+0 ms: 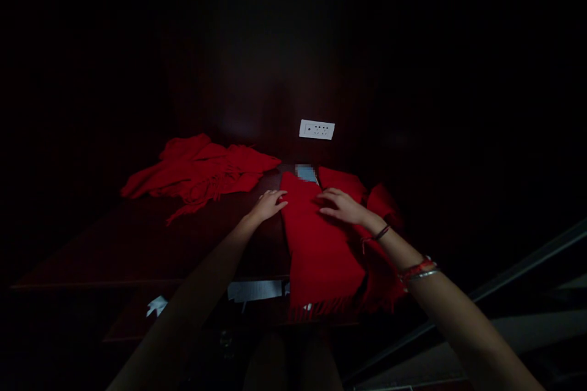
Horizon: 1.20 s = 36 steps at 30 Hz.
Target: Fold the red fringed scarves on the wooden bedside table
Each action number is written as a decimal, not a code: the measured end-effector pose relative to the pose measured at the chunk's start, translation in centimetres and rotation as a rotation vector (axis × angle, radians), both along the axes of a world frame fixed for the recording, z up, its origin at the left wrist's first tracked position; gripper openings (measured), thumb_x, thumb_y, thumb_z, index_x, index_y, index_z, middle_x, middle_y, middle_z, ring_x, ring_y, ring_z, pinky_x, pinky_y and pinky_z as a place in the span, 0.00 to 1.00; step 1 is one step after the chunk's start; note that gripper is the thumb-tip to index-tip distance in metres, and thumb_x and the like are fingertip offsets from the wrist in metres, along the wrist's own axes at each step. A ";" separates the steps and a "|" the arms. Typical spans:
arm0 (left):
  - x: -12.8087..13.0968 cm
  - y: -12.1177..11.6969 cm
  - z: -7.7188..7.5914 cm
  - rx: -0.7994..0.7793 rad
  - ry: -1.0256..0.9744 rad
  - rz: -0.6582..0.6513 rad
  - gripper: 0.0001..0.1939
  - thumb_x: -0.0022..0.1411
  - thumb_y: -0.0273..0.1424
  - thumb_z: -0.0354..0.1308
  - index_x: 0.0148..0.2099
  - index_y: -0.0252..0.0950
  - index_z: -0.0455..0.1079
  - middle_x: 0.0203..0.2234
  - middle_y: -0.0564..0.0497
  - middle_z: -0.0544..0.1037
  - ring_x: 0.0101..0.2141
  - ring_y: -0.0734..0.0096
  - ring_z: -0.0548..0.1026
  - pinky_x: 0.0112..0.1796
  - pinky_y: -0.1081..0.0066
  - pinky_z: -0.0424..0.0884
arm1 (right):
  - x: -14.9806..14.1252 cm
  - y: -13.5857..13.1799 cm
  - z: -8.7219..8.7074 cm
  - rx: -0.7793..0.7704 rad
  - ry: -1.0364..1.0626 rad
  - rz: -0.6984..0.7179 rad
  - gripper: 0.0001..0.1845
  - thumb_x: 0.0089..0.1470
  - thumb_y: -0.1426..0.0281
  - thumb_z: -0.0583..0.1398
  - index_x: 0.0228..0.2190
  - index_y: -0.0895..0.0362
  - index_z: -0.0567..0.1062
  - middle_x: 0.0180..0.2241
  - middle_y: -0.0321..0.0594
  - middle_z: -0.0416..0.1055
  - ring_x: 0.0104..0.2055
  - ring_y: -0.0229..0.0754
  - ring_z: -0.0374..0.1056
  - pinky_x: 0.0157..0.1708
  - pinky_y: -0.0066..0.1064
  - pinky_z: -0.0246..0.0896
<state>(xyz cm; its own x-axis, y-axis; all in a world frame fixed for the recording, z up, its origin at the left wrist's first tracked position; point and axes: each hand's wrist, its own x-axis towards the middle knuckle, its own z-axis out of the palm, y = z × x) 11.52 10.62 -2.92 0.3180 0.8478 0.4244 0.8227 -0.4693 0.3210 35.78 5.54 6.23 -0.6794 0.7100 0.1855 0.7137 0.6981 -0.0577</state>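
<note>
A red fringed scarf [321, 244] lies lengthwise on the dark table, its fringe hanging over the front edge. At the scarf's left edge is my left hand [269, 203], fingers stretched out and thumb apart. My right hand [342, 204] rests over the scarf's right side, palm down with the fingers spread loosely. More red cloth [342, 182] sits beside and beneath my right hand and forearm; whether it belongs to the same scarf I cannot tell. To the left, a second red fringed scarf [202, 168] lies in a crumpled heap.
Behind the scarf is a small pale blue item [306, 173], partly blurred. A white power socket [317, 129] is set in the dark wall above. The table's front edge [137, 283] runs across the lower left, with pale items [254, 290] below it. The surroundings are very dark.
</note>
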 end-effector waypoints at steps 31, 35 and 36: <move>2.9 -4.1 2.0 -0.198 0.269 -0.447 0.24 0.58 0.43 0.40 0.55 0.44 0.48 0.55 0.52 0.48 0.54 0.65 0.44 0.50 0.62 0.43 | 0.2 -7.1 -7.0 0.343 -0.149 0.209 0.17 0.50 0.77 0.50 0.44 0.57 0.65 0.43 0.42 0.65 0.44 0.40 0.61 0.40 0.32 0.58; 2.9 -3.9 1.7 -0.225 0.342 -0.443 0.27 0.57 0.45 0.39 0.57 0.43 0.45 0.56 0.51 0.45 0.55 0.64 0.41 0.51 0.60 0.40 | 1.2 -7.2 -8.1 0.230 0.013 0.173 0.18 0.51 0.77 0.49 0.43 0.55 0.65 0.43 0.37 0.66 0.46 0.36 0.59 0.44 0.31 0.55; 2.9 -3.9 1.7 -0.216 0.347 -0.445 0.27 0.57 0.46 0.40 0.57 0.43 0.45 0.56 0.51 0.45 0.55 0.64 0.41 0.51 0.61 0.40 | 1.4 -7.2 -8.2 0.207 0.045 0.167 0.18 0.51 0.78 0.48 0.43 0.55 0.65 0.43 0.37 0.66 0.46 0.36 0.59 0.45 0.30 0.55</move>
<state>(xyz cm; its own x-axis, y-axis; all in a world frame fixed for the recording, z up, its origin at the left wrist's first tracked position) 14.38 6.69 -1.24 0.7508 0.6572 0.0657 0.6362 -0.7463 0.1957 37.16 -1.68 -1.97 -0.7719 0.5321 0.3478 0.5873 0.8063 0.0699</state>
